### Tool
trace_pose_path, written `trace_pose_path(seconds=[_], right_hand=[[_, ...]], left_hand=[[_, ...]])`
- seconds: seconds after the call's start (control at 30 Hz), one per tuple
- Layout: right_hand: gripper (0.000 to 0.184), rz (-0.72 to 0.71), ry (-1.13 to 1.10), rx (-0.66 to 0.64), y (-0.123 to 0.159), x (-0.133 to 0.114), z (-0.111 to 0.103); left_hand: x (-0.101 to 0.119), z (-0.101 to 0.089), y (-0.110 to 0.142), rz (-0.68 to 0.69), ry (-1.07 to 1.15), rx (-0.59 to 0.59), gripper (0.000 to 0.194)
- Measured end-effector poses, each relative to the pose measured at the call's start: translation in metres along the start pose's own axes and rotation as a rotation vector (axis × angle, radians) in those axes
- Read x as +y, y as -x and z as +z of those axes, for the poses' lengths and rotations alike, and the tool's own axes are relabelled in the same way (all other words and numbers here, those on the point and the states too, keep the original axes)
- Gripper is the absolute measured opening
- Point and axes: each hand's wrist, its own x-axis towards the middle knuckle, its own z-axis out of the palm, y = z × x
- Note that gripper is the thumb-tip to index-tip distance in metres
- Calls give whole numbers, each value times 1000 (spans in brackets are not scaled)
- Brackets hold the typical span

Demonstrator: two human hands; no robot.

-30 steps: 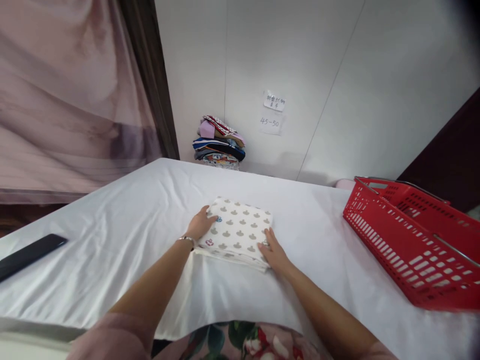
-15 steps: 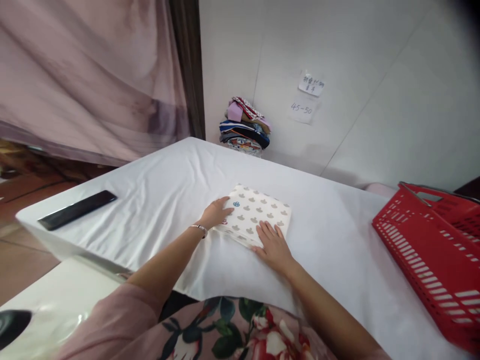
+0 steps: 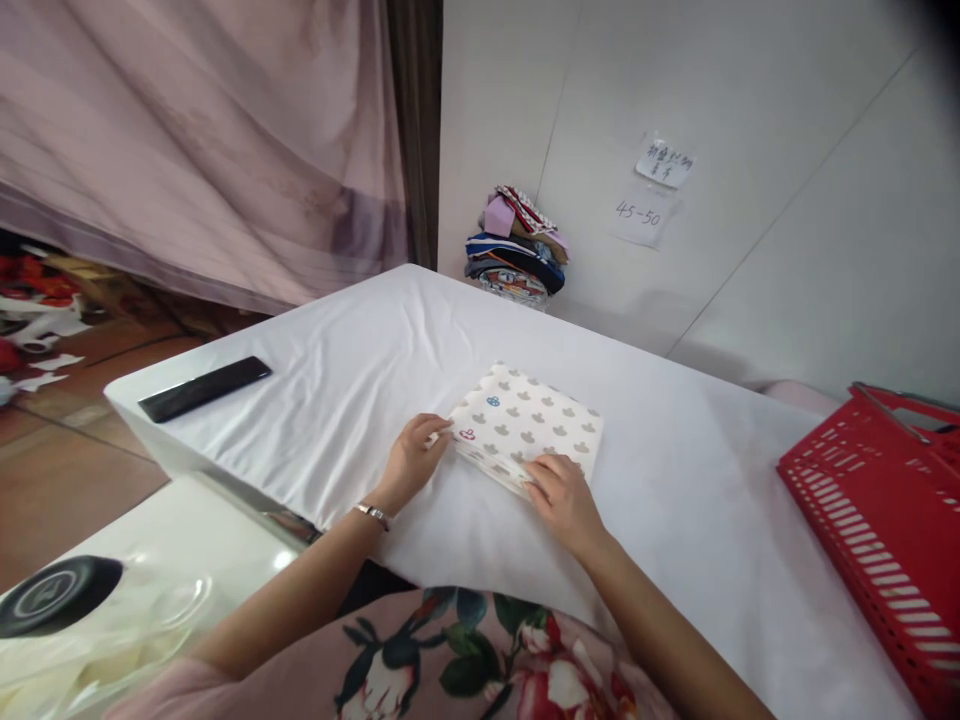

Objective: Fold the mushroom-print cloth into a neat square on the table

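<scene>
A folded white cloth (image 3: 536, 412) with rows of grey printed shapes lies flat on the white-covered table (image 3: 660, 560). One blue and one red figure mark its left part. My left hand (image 3: 414, 458) pinches the cloth's left near corner between thumb and fingers. At the near right edge, my right hand (image 3: 566, 498) has its fingers curled over the top, with the thumb at the layered fold. What lies between the layers is hidden.
A red plastic basket (image 3: 862, 500) stands at the right. A flat black object (image 3: 205, 388) rests on the table's left end. Behind the far edge is a pile of folded fabrics (image 3: 517, 250) by the wall. A round black object (image 3: 60, 597) sits lower left.
My left hand has slid back from the top of the cloth to its corner. The right hand's fingers, earlier laid flat, are now curled at the near edge. The view has shifted left.
</scene>
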Motion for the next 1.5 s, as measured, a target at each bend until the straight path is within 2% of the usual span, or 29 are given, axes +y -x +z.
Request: trace_pose_path(seconds=[0.1, 0.2, 0.33, 0.47, 0.73, 1.1, 1.2, 1.37, 1.5], right_hand=[[20, 12, 16, -32, -5, -4, 6], [21, 28, 12, -36, -7, -4, 11], [24, 49, 18, -22, -9, -5, 12], [24, 53, 34, -22, -8, -9, 12], [24, 28, 40, -7, -7, -11, 14], [23, 30, 0, -23, -7, -11, 15], [19, 17, 11, -44, -6, -9, 14], [22, 23, 30, -68, -6, -9, 14], [22, 28, 16, -64, -7, -8, 15]], left_hand=[[7, -1, 6, 203, -88, -30, 21], [17, 5, 4, 390, -174, -145, 23], [22, 14, -2, 471, -270, -239, 25], [19, 15, -6, 547, -291, -297, 26], [18, 10, -5, 550, -289, -315, 30], [13, 14, -7, 593, -310, -318, 29], [15, 12, -6, 578, -284, -334, 29], [21, 12, -3, 598, -286, -377, 27], [21, 17, -3, 603, -293, -366, 24]])
